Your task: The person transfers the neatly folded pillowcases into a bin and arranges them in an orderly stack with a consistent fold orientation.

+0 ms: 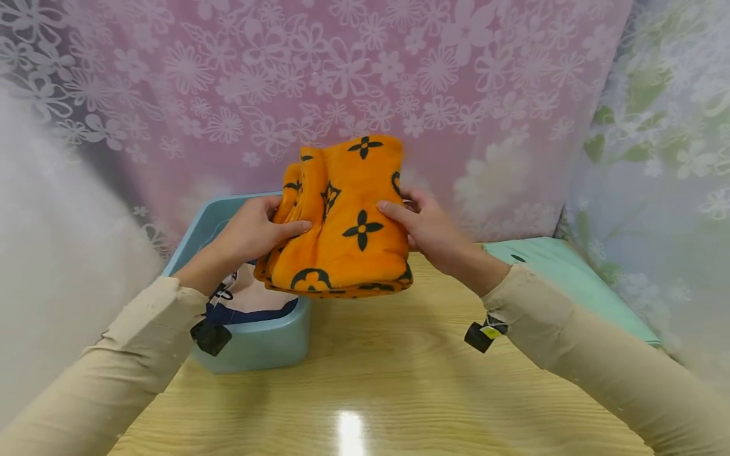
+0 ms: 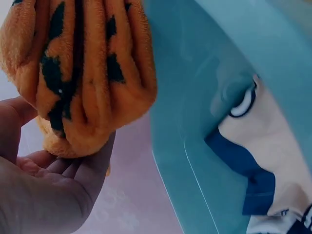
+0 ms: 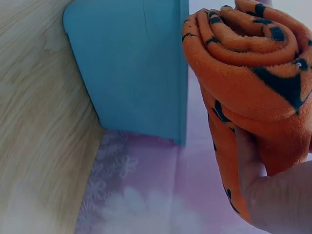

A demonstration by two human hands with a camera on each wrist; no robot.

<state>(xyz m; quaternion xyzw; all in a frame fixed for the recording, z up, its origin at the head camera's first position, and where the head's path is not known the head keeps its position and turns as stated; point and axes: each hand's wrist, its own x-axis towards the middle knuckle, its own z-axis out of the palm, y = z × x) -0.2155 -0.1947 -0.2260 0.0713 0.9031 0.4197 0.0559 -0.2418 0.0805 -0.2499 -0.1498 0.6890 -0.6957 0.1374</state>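
Note:
An orange fleece cloth (image 1: 365, 190) with dark flower motifs, folded into a thick bundle, is held up above the table. My left hand (image 1: 251, 231) grips its left side, thumb on the front face and fingers behind. On the opposite side my right hand (image 1: 430, 231) pinches the edge, thumb in front. In the left wrist view the stacked folds of the orange cloth (image 2: 92, 73) show over the left hand (image 2: 53, 185). From the right wrist, the end of the orange cloth (image 3: 243, 83) looks rolled in layers, with the right hand (image 3: 278, 195) around it.
A light blue plastic bin (image 1: 256, 347) stands at left on the wooden table (image 1: 399, 380), with a beige and navy garment (image 1: 256, 294) inside. At right lies a folded mint-green cloth (image 1: 570, 278). A pink floral curtain (image 1: 353, 76) hangs behind.

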